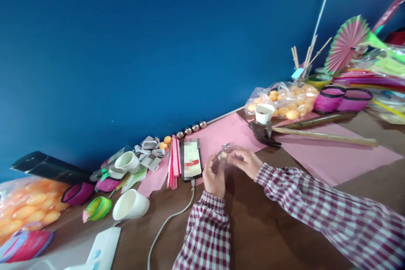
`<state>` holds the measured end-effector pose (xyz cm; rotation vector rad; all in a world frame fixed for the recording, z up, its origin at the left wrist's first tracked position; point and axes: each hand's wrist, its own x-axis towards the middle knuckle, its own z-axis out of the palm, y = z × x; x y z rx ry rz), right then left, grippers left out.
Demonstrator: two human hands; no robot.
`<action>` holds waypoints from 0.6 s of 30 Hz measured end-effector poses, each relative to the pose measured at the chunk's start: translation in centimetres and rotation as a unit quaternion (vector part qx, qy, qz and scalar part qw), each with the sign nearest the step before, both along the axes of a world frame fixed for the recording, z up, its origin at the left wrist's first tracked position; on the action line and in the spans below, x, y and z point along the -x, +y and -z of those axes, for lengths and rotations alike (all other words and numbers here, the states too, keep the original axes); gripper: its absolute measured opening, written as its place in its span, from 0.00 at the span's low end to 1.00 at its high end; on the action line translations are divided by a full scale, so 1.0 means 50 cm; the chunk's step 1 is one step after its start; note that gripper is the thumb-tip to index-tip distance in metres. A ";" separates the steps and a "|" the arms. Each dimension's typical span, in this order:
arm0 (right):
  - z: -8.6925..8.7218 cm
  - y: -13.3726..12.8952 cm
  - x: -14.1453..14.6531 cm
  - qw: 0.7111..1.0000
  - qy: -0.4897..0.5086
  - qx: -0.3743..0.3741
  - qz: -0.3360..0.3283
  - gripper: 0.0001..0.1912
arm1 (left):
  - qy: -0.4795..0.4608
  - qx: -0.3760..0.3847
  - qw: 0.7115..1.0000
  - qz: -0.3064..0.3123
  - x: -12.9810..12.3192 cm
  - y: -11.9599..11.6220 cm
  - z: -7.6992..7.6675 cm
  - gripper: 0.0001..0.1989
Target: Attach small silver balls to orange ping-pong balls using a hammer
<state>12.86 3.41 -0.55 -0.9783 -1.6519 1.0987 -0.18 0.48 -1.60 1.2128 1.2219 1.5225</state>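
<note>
My left hand (214, 177) is closed, with thumb and fingertips around a small round shiny thing (223, 155) that has a pale yellow middle. Its exact kind is too small to tell. Just right of it, my right hand (246, 161) has thumb and fingers pinched together, slightly blurred. Whatever lies between those fingertips is hidden. Behind the fingers, a little heap of silvery bits (225, 146) rests on pink paper (218, 135). A phone (191, 158) with a lit screen lies left of my left hand, plugged into a white cable (171, 215).
Right of my hands lie a hammer (322, 136) and a white cup (264, 114), before a bag of orange balls (292, 101). Several shiny metal balls (195, 128) line the blue wall (158, 50). Leftward are folded pink strips (174, 162), a tipped white cup (131, 205) and a power strip (103, 247).
</note>
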 end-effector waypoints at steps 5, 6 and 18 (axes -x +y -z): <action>0.001 0.001 0.001 0.999 -0.018 -0.032 0.010 0.06 | 0.025 0.007 1.000 -0.015 0.004 0.002 0.007 0.19; 0.001 0.002 0.001 0.999 -0.020 -0.037 0.012 0.06 | 0.023 0.008 1.000 -0.013 0.004 0.002 0.007 0.19; 0.005 0.005 0.001 0.999 -0.027 -0.038 0.015 0.06 | 0.019 -0.005 1.000 -0.009 0.002 0.000 -0.003 0.18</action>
